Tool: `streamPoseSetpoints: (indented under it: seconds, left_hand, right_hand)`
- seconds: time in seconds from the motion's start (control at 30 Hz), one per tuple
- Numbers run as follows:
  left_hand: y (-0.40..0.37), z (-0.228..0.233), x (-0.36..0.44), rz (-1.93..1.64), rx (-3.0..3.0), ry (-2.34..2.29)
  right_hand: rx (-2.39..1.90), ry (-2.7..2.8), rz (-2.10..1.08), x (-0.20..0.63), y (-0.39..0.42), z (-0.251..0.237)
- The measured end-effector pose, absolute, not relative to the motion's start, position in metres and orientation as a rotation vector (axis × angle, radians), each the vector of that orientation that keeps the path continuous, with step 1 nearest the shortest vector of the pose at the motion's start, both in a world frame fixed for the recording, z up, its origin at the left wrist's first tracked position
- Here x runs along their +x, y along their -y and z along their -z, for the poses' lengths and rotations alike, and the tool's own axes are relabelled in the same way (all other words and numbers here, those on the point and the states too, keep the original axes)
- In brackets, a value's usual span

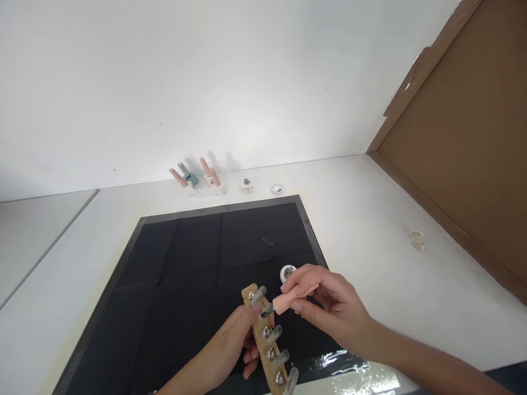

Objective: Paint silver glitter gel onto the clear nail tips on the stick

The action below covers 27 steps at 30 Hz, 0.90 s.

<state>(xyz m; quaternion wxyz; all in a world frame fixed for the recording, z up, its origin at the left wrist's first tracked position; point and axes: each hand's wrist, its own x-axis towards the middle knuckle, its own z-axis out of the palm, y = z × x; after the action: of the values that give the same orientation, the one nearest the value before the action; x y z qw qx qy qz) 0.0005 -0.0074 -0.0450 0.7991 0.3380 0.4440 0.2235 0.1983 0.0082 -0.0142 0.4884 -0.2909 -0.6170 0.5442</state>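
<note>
- The left hand (230, 345) is wrapped around a wooden strip (267, 343), holding it up over the black mat (185, 274), near the mat's front edge.
- The strip carries a row of clear false nails (275, 333) on small metal studs, running from its top end down towards the person.
- The right hand (329, 304) pinches a peach-coloured brush handle (294, 298) between thumb and fingers, with its dark tip touching the second nail from the top.
- A small round white pot (287, 271) sits on the mat just behind the right hand's fingers.
- At the back of the white surface (370, 219), by the wall, stand two small holders with brushes (197, 178), a small pot (246, 184) and a little dish (277, 188).
- Two small pale pieces (417, 240) lie on the surface to the right, near a brown board (465, 142).
</note>
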Motion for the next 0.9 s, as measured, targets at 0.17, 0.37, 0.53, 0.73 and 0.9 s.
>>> streamPoseSetpoints:
  seconds: [0.17,0.37,0.53,0.73,0.9]
  left_hand:
    - [0.0103,0.0486,-0.0021,-0.481,0.730,-0.927]
    - [0.0091,0.0472,-0.0017,-0.486,0.667,-0.899]
    - [0.0073,0.0438,-0.0019,-0.496,0.667,-0.845]
    - [0.0083,0.0451,-0.0022,-0.471,0.647,-0.889]
    - [0.0077,0.0457,-0.0019,-0.470,0.650,-0.871]
  right_hand:
    - [-0.718,1.545,-1.281,0.1974,-0.0099,0.0120]
    - [-0.792,1.560,-1.201,0.1996,-0.0114,0.0113]
    - [-0.815,1.585,-1.114,0.2030,-0.0149,0.0117]
    - [-0.735,1.602,-1.125,0.2043,-0.0143,0.0117]
    - [-0.689,1.671,-1.104,0.2023,-0.0140,0.0133]
